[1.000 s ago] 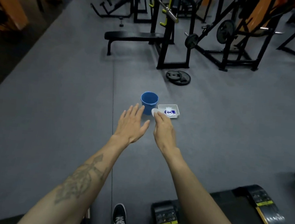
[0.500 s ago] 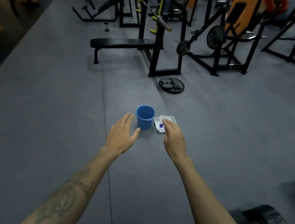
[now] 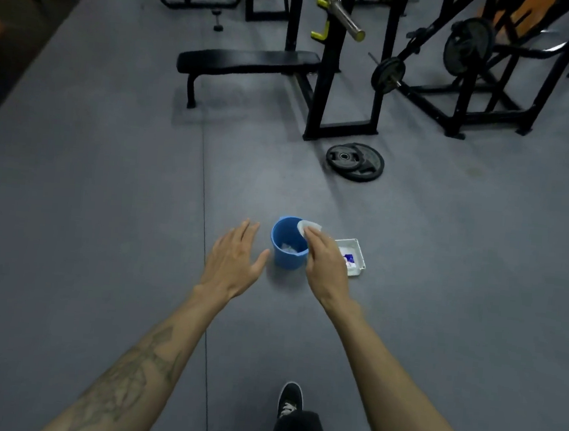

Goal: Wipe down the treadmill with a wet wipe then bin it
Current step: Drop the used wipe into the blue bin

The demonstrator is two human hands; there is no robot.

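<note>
Head view: grey rubber gym floor [image 3: 88, 198], seam line running down the middle. Far side has a black bench [image 3: 248, 61], rack [image 3: 325, 81] with a barbell [image 3: 344, 23], plate-loaded machine on the right, two plates [image 3: 355, 161] flat on the floor.

Blue bin [image 3: 289, 243] stands on the floor, something pale inside at the bottom. White tray [image 3: 358, 256] just right of it, a blue-and-white packet in it.

Right hand [image 3: 323, 263] pinches the wipe [image 3: 308, 226] at the fingertips, over the bin's rim on its right side. Left hand [image 3: 236, 259] is flat, fingers spread, holding nothing, just left of the bin, not touching it.

Shoe [image 3: 290, 399] and dark trouser leg at the bottom edge, cut off. Treadmill not visible. Right hand covers part of the tray; packet print unreadable. Top corners dark, gear there cropped.
</note>
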